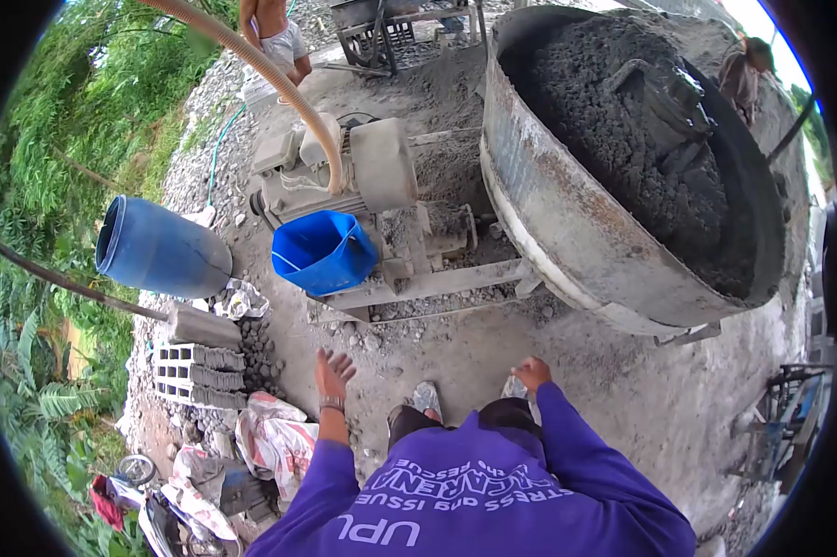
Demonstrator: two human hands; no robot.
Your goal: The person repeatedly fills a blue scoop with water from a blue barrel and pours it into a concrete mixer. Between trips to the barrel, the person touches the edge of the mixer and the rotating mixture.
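Observation:
My left hand [333, 373] is held out in front of me with its fingers spread and nothing in it. To its right, my right hand [532, 373] has its fingers curled in, with no object showing. Neither hand touches anything. Ahead of them is a blue cut-open container [324, 255], resting by the metal frame [428, 287] of a dusty motor [378, 165]. Beyond my right hand stands a large round mixer drum [567, 190], tilted in view. Dark grey wet mix [604, 116] lies inside it, around a coated mixing blade [674, 107].
A blue barrel [163, 246] lies tipped at the left, above stacked hollow blocks [195, 376] and sacks [274, 441]. A motorcycle [163, 520] is at lower left. A ribbed hose [251, 60] hangs over the motor. Two people are farther off, one at top left, one beyond the drum.

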